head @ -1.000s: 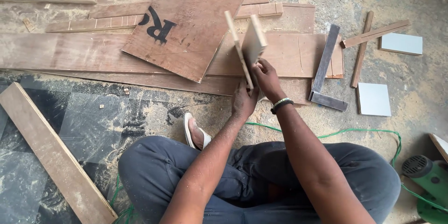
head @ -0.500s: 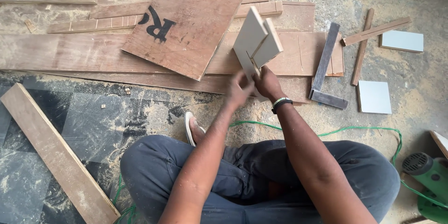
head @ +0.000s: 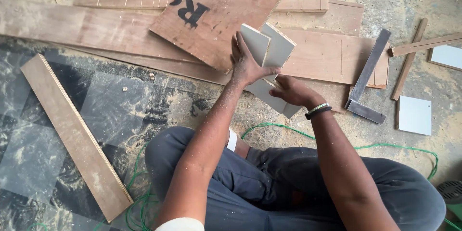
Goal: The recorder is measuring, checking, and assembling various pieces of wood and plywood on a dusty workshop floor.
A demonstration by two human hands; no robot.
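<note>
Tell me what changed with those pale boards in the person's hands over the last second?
The small pale rectangular boards were tipped from edge-on to fanned open, faces showing. The left hand shifted up to press flat against them; the right hand kept its grip lower down. The metal try square, the large brown plywood sheet and the long wooden plank stayed put.

marking: black painted letter, perhaps a label | on brown plywood board | top centre

Three white boards in hand, two white squares, one try square
</note>
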